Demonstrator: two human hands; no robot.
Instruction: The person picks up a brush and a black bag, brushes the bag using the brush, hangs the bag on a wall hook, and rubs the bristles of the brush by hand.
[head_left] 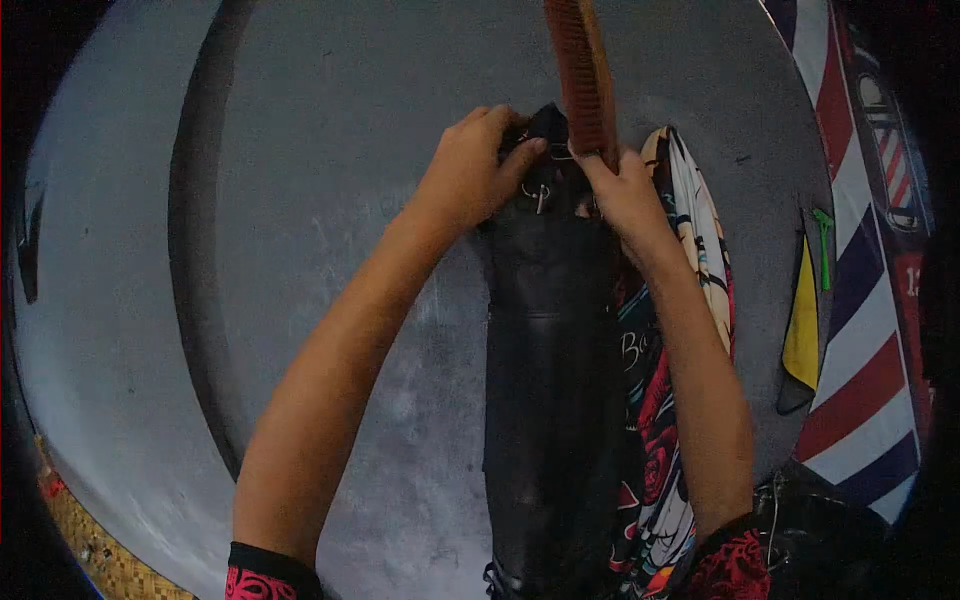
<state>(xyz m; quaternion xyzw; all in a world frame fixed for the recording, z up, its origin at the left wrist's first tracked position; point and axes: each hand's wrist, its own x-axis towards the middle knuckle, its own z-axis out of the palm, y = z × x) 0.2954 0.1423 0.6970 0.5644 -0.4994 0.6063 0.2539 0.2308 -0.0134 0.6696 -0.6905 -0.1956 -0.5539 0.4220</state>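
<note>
My left hand (488, 160) is closed on the top edge of a long black leather-like piece (550, 400), its thumb over the front. A metal ring with a small clasp (540, 194) shows on that piece between my hands. My right hand (628, 195) grips the lower end of a long wooden brush (585, 80), just right of the black piece's top. The brush points upward with its reddish-brown bristles facing left, and its upper end runs out of view. Whether my right fingers also touch the black piece, I cannot tell.
A colourful patterned cloth (700, 230) hangs behind the black piece on the grey wall (330, 130). Farther right are a yellow cloth (803, 320), a green razor-like item (824, 250) and a red, white and blue striped panel (860, 330). Woven matting (110, 550) shows at lower left.
</note>
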